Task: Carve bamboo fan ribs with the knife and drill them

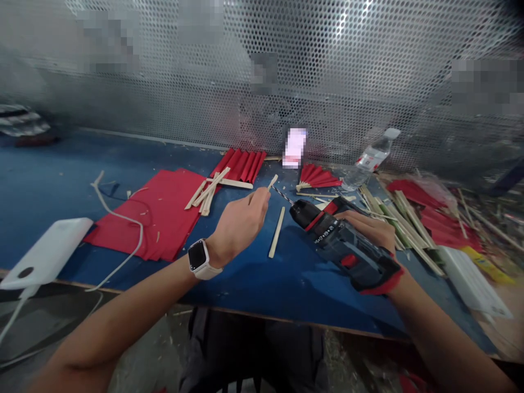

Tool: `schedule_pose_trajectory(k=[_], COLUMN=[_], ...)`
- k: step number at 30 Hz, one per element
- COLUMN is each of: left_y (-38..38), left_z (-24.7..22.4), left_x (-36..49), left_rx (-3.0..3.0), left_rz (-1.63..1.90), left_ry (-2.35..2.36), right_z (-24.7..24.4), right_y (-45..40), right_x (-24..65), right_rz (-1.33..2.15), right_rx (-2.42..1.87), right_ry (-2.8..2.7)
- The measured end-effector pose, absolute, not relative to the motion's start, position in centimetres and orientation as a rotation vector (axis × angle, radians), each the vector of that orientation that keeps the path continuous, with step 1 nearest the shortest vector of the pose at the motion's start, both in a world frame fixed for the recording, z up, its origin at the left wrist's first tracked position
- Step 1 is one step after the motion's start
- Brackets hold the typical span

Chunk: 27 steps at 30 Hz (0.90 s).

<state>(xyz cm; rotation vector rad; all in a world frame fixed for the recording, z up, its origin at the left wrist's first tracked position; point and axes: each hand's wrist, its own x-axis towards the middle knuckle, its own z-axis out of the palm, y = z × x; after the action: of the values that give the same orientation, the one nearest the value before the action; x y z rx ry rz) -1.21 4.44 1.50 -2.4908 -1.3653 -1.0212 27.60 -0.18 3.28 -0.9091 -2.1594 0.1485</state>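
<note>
Head view: a person sits at a blue-topped table (254,292), both bare hands raised over it. The left hand (241,221), wearing a smartwatch (197,255) at the wrist, pinches a short pale bamboo strip (273,180) between thumb and fingers; one end sticks out past the fingertips, its long axis slanting away from the person and slightly rightward. The right hand (374,229) is wrapped around a cordless drill (344,245); I cannot see its trigger finger. The twist bit (283,195) points left and a little away, roughly crosswise to the strip, its tip at the strip beside the left fingertips. Whether it touches, I cannot tell. The left hand is the nearer to the strip; the drill body keeps the right hand well back.

Just on the near side of the pinch, another bamboo strip (277,232) lies loose, and blue tabletop runs from there to the front edge. Left of the grip are red paper sheets (151,210), with crossed bamboo strips (210,192) overlapping their right side. Beyond the grip are pleated red paper (245,164) and, to its right, a small red paper fan (319,177), with a perforated metal screen (184,103) behind. Past the drill, rightward, a heap of bamboo slats (403,215) crowds that side.
</note>
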Motion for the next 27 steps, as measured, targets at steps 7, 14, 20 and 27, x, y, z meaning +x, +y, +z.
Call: schedule_pose_trajectory(k=[7,14,20,27], left_y=[4.62,4.35,4.28,4.01], left_z=[1.51,1.36,1.15,1.06], left_x=[-0.96,-0.9,-1.1,-1.43], left_rx=[-2.431,-2.41,-2.422,-2.462], left_rz=[-1.02,-0.995,-0.982,-0.983], left_ry=[-1.323,-1.279,-1.256,-1.285], right_z=[2.95,2.6,2.77,2.87], right_y=[0.41,0.27,0.13,0.11], right_x=[27.59,28.0,27.96,27.36], right_rz=[0.174,0.23,0.256,0.316], right_rx=[-0.937,-0.922,-0.927,-0.908], right_ry=[-2.135,-2.156,-2.162,-2.122])
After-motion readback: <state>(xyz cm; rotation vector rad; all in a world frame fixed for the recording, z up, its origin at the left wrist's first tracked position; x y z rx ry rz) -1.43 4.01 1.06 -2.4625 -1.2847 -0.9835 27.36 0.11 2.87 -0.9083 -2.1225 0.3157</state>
